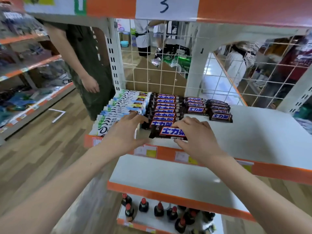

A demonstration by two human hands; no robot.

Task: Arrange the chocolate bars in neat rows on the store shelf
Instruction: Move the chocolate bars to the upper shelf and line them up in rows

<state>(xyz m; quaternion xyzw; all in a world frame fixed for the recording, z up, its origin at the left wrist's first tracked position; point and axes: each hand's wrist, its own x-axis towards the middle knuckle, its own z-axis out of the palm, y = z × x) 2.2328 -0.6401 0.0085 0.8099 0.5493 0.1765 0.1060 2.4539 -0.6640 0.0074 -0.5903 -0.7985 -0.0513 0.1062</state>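
Note:
On the white shelf [256, 132], dark brown chocolate bars with blue-and-white lettering lie in three rows: a long row [164, 109], a shorter one [195, 105] and another short one [219, 111] to the right. To the left runs a row of white and blue bars [125, 105]. My right hand [195, 137] pinches the right end of the nearest dark bar [167, 132] at the shelf's front edge. My left hand [125, 132] hovers with spread fingers just left of that bar, over the front of the white row.
A person in dark green [87, 65] stands at the left of the shelf unit, hand hanging. A wire grid [152, 65] backs the shelf. Below are a bare white shelf [168, 174] and dark bottles with red caps [158, 210]. More shelving [30, 68] lines the left aisle.

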